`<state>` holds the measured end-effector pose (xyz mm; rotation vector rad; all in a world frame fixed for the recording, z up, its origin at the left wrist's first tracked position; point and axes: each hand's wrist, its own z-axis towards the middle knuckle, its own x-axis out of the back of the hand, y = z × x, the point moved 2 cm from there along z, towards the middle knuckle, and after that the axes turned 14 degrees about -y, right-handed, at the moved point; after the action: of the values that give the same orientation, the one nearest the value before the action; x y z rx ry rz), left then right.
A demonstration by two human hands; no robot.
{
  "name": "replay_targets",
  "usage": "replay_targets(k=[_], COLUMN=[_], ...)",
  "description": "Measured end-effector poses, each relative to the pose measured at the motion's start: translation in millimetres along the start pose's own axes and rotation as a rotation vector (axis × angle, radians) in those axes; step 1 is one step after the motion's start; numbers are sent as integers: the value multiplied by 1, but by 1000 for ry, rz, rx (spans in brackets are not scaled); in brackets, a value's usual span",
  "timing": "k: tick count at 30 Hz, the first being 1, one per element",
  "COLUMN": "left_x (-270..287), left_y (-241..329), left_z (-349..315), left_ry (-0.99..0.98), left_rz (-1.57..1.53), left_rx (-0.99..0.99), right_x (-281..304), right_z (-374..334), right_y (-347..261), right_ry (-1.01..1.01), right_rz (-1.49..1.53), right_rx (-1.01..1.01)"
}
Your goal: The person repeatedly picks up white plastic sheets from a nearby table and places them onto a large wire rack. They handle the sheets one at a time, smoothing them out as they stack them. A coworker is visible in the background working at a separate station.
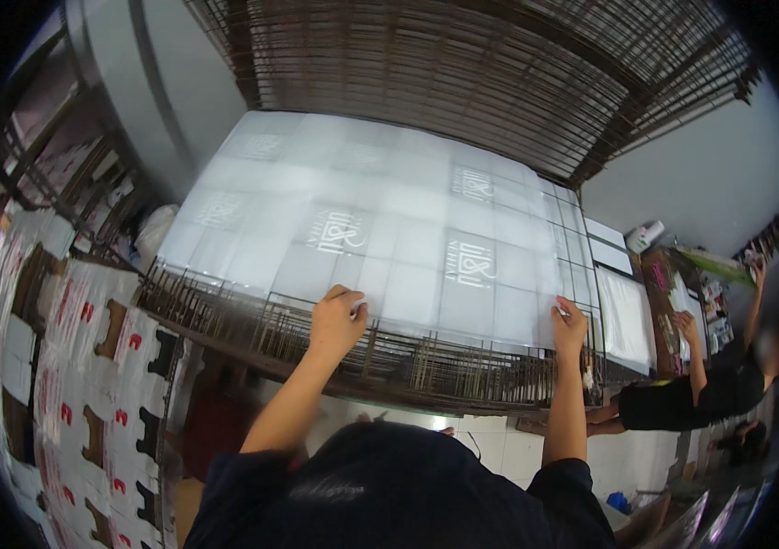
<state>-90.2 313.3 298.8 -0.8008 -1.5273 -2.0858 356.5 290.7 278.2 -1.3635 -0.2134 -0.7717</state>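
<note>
Both the left hand [335, 322] and right hand [569, 325] pinch the near edge of a large, glossy translucent sheet [380, 229] bearing white square logos, lying on a dark wire rack [316, 343].

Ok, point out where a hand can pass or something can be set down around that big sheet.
Between the left hand and right hand, the translucent sheet lies bare. The wire rack is dense; printed cardboard stacks crowd the left.

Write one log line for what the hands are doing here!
left hand: grips near edge of translucent printed sheet | right hand: grips same edge | sheet: flat on wire rack
</note>
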Motion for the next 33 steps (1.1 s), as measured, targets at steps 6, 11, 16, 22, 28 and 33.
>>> replay_targets(k=[6,11,16,22,28,33], left_x=[0,4,13,-6,-68,-120], left_y=[1,11,33,54,114,177], left_z=[0,-4,-19,-40,-44,-37], left_ry=[20,56,198,239,236,154], left_rz=[60,168,238,218,79,205], left_rx=[-10,-12,-64,-73,-16,-118], right_x=[0,4,48,171,256,256], right_z=[-2,-8,-20,-23,-29,-11], right_y=[1,-12,-35,46,241,323], right_ry=[21,81,184,608,672,307], right_rz=[-35,-24,53,283,-171,-542], right_rx=[-31,-4,-30,-88,-621,-668])
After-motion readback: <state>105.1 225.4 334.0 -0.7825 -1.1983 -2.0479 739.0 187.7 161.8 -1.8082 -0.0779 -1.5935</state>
